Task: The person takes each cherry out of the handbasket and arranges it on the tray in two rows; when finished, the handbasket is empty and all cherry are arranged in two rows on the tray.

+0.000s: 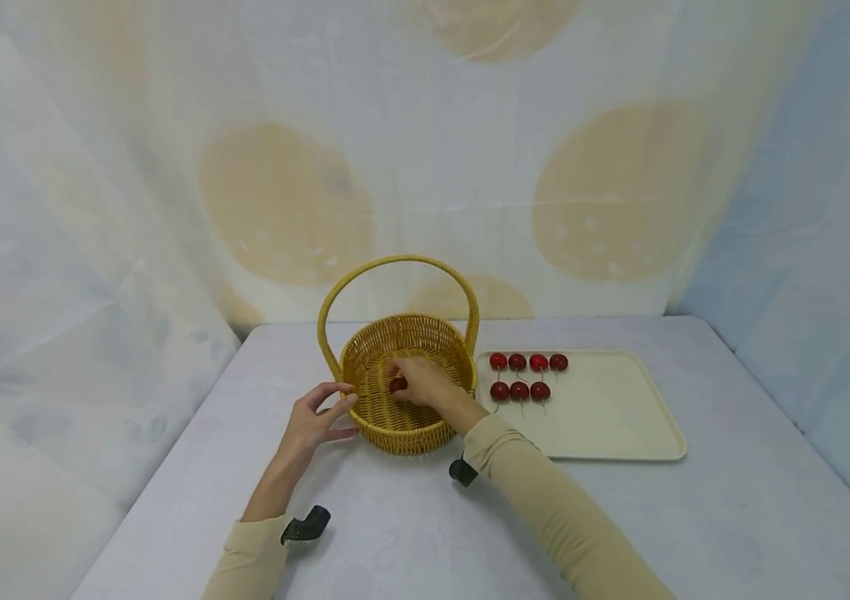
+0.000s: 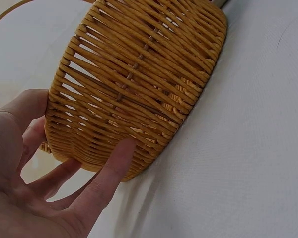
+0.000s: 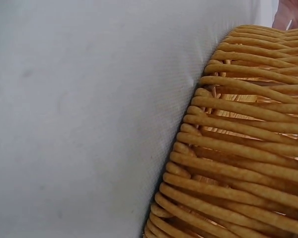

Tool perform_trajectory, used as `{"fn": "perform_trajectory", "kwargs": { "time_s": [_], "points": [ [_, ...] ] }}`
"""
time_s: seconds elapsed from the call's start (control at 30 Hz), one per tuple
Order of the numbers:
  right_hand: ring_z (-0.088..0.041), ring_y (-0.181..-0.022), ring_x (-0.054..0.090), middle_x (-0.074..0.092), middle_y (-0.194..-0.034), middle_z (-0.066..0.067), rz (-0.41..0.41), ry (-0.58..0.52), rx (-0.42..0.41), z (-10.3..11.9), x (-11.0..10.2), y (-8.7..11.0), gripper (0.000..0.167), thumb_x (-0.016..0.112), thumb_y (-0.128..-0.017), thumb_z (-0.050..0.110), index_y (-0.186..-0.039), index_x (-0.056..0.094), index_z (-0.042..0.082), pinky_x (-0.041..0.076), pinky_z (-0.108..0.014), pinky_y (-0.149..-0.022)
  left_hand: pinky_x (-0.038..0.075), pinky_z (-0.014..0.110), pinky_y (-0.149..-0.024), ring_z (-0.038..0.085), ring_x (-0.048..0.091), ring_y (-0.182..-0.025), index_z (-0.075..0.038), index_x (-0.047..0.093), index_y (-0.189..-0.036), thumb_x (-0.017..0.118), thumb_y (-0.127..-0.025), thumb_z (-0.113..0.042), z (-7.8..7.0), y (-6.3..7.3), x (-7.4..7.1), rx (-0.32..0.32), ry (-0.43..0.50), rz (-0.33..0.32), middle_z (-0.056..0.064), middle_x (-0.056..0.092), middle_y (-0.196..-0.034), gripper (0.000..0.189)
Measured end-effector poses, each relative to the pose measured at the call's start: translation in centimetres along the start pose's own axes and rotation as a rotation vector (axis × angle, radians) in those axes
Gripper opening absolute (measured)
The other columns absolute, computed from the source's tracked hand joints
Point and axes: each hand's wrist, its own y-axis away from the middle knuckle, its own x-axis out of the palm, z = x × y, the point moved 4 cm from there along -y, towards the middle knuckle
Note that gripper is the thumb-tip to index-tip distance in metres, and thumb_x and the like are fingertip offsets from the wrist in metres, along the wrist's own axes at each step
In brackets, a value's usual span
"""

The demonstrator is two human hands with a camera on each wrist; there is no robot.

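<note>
A yellow-brown wicker basket [image 1: 408, 442] with a tall arched handle stands on the table. My left hand [image 1: 314, 423] holds the basket's left rim; in the left wrist view, some fingertips [image 2: 123, 148] lie against the woven outer wall. Inside the basket, my right hand [image 1: 425, 383] pinches a dark red cherry [image 1: 397, 384] low over the woven bottom. In the right wrist view the basket wall [image 3: 248, 148] hides the right hand. Several red cherries [image 1: 519, 391] with stems lie in two rows on the left part of a cream tray [image 1: 612, 417], right of the basket.
The tray sits close against the basket's right side. A white cloth covers the table [image 1: 395, 533], and patterned curtains [image 1: 455, 167] hang behind and at both sides. The basket handle [image 1: 399, 260] arches above the right hand.
</note>
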Motion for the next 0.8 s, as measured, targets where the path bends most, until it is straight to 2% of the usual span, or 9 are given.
{"fn": "perform_trajectory", "kwargs": {
  "time_s": [0.2,0.4,0.8],
  "points": [
    [-0.017,-0.102,0.062,0.067,-0.113,-0.001,-0.012,0.025,0.057,-0.2,0.0,0.1,0.030,0.077,-0.086,0.028,-0.113,0.066,0.019,0.055,-0.035,-0.083,0.061,0.051,-0.082,0.036,0.055,-0.128,-0.009,0.058,-0.125,0.074,-0.087,-0.037,0.0,0.1,0.0,0.008,-0.010,0.008,0.005,0.043,-0.149,0.050],
    [-0.013,-0.096,0.060,0.067,-0.111,0.001,-0.030,0.006,0.035,-0.4,-0.2,0.4,0.028,0.076,-0.087,0.028,-0.112,0.066,0.020,0.055,-0.030,-0.079,0.061,0.051,-0.082,0.036,0.055,-0.127,-0.009,0.058,-0.124,0.075,-0.085,-0.039,0.1,0.0,0.1,0.004,-0.007,0.006,0.006,0.043,-0.149,0.052],
    [-0.015,-0.095,0.066,0.070,-0.106,0.000,-0.095,-0.030,0.026,-0.9,-3.0,1.8,0.033,0.075,-0.087,0.032,-0.116,0.066,0.019,0.057,-0.033,-0.074,0.060,0.053,-0.084,0.039,0.053,-0.129,-0.006,0.057,-0.127,0.075,-0.086,-0.035,0.2,-0.1,0.0,-0.002,0.017,0.009,0.005,0.047,-0.140,0.053]
  ]
}}
